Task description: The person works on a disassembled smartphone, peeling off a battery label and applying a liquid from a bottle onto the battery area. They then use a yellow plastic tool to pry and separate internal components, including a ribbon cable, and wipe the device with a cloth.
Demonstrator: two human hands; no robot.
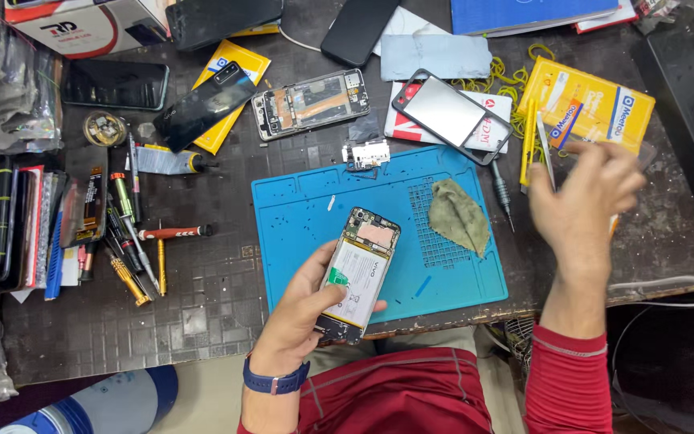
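Blue repair mat [299, 209] | left hand [303, 309] clasps opened phone [359, 273], back off, over mat's near edge | right hand [584, 201] blurred near yellow packets [588, 108], grip unclear | advice: keep phone level above mat, thumb off battery.

Two hands [307, 309] [584, 201], one blue mat [299, 217]

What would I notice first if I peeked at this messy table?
Probably the opened phone with its back off and battery showing, held in the left hand over the front edge of the bright blue repair mat. The right hand is a blur, lifted over the yellow packets at the right. Screwdrivers lie scattered to the left of the mat.
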